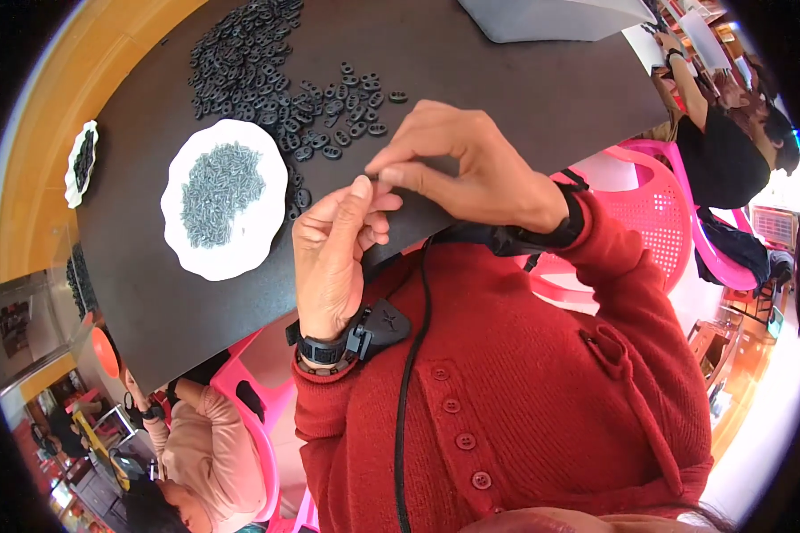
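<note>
While both thumbs and forefingers met at the black table's [507, 80] near edge, the left hand [333, 258] and right hand [467, 169] pinched one tiny part [375, 177] (too small to identify) — the screw plate [227, 258] and black links [258, 62] lay within easy reach, far-left.

One wide fisheye view looks steeply down from the person's head, close over the hands and the red cardigan [524, 391] at the lower edge. The dark table [507, 80] fills the upper part, tilted in the frame, its straight edges bending toward the round black rim.
</note>
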The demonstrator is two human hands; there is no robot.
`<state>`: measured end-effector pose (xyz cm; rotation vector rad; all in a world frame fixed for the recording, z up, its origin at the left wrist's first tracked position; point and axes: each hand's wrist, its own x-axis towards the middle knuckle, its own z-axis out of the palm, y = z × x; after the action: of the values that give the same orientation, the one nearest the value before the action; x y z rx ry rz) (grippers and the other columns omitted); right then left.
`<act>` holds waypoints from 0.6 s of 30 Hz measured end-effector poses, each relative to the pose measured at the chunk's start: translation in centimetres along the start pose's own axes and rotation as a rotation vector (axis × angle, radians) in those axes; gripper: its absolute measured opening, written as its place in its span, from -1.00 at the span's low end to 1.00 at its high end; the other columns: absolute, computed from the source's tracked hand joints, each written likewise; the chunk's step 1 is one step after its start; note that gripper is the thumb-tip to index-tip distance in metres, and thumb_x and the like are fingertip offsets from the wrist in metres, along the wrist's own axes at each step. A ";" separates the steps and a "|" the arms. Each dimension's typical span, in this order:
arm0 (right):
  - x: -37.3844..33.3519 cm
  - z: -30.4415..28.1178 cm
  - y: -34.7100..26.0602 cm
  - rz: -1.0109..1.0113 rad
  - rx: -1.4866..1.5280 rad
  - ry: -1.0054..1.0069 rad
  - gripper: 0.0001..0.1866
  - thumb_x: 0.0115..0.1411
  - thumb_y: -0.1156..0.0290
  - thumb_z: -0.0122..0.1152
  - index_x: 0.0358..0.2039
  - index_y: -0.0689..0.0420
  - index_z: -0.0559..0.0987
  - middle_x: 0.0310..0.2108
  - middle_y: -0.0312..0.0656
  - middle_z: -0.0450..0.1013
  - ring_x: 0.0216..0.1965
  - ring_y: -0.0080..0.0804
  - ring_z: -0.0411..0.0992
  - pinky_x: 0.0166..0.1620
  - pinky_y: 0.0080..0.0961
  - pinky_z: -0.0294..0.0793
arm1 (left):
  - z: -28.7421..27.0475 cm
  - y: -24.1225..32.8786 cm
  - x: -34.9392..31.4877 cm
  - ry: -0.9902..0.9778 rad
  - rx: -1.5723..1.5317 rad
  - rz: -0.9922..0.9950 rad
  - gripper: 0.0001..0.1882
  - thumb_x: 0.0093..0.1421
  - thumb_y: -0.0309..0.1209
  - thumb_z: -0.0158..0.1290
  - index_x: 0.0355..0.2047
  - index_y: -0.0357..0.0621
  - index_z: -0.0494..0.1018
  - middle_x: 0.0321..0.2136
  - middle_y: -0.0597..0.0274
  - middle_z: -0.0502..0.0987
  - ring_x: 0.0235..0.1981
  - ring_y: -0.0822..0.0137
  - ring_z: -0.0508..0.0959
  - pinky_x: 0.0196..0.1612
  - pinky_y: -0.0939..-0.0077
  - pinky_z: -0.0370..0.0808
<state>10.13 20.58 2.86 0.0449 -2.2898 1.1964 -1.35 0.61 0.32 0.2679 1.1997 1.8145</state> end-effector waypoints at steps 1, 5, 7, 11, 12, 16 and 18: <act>-0.5 -0.1 0.0 -0.009 0.004 -0.004 -0.83 0.31 0.51 0.51 -0.09 0.14 0.84 -0.25 -0.22 0.73 -0.19 -0.25 0.60 -0.05 -0.30 0.57 | 0.2 0.0 0.1 -0.026 -0.015 -0.001 -0.74 0.57 -0.29 0.23 -0.04 -0.27 0.76 -0.20 0.11 0.81 -0.35 0.57 0.62 -0.22 0.64 0.55; -1.5 -0.8 0.8 -0.050 0.039 0.023 -0.81 0.31 0.51 0.50 -0.06 0.15 0.83 -0.25 -0.23 0.72 -0.18 -0.27 0.60 -0.02 -0.32 0.56 | 0.8 0.0 0.5 -0.063 0.039 -0.013 -0.74 0.56 -0.30 0.24 -0.05 -0.27 0.76 -0.21 0.12 0.81 -0.35 0.56 0.62 -0.22 0.64 0.55; -1.7 -1.1 1.1 -0.031 0.075 0.007 -0.78 0.31 0.52 0.51 -0.04 0.14 0.83 -0.25 -0.23 0.72 -0.16 -0.30 0.59 0.00 -0.33 0.55 | 0.9 0.0 0.7 -0.085 0.062 -0.013 -0.75 0.56 -0.31 0.24 -0.03 -0.27 0.75 -0.20 0.12 0.81 -0.34 0.56 0.62 -0.22 0.63 0.56; -1.9 -1.1 0.9 0.047 0.174 0.037 -0.74 0.31 0.51 0.51 0.01 0.12 0.83 -0.24 -0.25 0.71 -0.15 -0.36 0.58 0.01 -0.37 0.54 | 1.6 -0.1 0.5 -0.080 0.103 0.029 -0.76 0.56 -0.33 0.24 -0.04 -0.27 0.74 -0.21 0.14 0.80 -0.34 0.58 0.61 -0.21 0.63 0.55; -1.9 -1.1 0.8 0.094 0.191 0.033 -0.72 0.32 0.51 0.50 0.04 0.11 0.83 -0.24 -0.25 0.70 -0.14 -0.39 0.57 0.01 -0.38 0.54 | 1.9 0.0 0.3 -0.064 0.160 0.064 -0.77 0.56 -0.33 0.23 -0.05 -0.28 0.74 -0.23 0.17 0.80 -0.34 0.59 0.60 -0.21 0.63 0.55; -2.1 -1.4 0.7 0.169 0.235 0.006 -0.69 0.36 0.51 0.47 0.10 0.09 0.82 -0.24 -0.27 0.67 -0.14 -0.44 0.56 0.02 -0.40 0.54 | 2.4 0.2 0.2 -0.031 0.317 0.115 -0.76 0.58 -0.32 0.20 -0.06 -0.28 0.70 -0.25 0.23 0.75 -0.32 0.52 0.60 -0.19 0.58 0.55; -2.0 -1.4 0.9 0.171 0.252 0.006 -0.71 0.37 0.51 0.46 0.09 0.09 0.82 -0.23 -0.26 0.68 -0.13 -0.43 0.56 0.02 -0.40 0.54 | 2.9 0.3 0.0 -0.016 0.396 0.156 -0.75 0.58 -0.30 0.20 -0.08 -0.27 0.69 -0.28 0.28 0.73 -0.33 0.56 0.59 -0.20 0.62 0.54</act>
<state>12.25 21.72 1.86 -0.0631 -2.1596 1.5651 0.25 2.31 2.01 0.6139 1.5594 1.6878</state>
